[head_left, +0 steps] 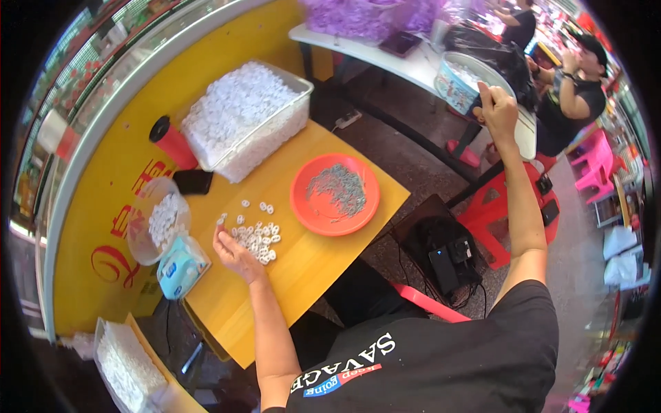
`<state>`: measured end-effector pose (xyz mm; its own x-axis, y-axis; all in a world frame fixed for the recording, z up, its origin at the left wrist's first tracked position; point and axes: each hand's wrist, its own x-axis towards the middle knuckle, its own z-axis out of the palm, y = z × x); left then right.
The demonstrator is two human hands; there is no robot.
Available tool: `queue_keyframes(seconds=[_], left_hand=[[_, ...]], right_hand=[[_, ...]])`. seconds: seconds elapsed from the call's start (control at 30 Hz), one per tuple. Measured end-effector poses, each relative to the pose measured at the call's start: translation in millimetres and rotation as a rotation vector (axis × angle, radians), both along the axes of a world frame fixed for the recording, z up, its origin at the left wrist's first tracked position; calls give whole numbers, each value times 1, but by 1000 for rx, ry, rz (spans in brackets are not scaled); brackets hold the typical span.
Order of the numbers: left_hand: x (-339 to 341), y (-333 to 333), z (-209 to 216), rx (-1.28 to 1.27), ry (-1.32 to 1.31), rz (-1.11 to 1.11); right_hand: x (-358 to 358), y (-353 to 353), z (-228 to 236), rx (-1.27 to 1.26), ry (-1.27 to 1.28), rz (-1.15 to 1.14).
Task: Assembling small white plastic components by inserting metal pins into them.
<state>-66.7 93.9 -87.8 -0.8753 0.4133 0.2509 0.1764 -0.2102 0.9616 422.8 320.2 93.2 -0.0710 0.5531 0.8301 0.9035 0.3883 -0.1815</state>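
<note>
Over the left part of the yellow table, my left hand pinches a small white plastic piece at its fingertips. Beside that hand lies a loose pile of small white pieces with holes. A red round plate farther right holds a heap of small grey metal-looking parts. My right hand is stretched far out to the right, its fingers closed, in front of a light blue patterned tub with white pieces inside. What those fingers hold, if anything, cannot be made out.
A large clear bin heaped with white pieces stands at the table's back, near a red tumbler and a black phone. A clear tub and tissue pack are left. Red stools and people are right.
</note>
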Motion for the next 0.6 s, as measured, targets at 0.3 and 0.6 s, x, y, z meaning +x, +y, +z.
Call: queue_keyframes(seconds=[0.3, 0.6], left_hand=[[-17, 4, -3, 20, -74, -21], [-28, 2, -1, -48, -17, -84]], right_hand=[[-48, 54, 4, 154, -158, 44], [-289, 38, 4, -230, 55, 971]])
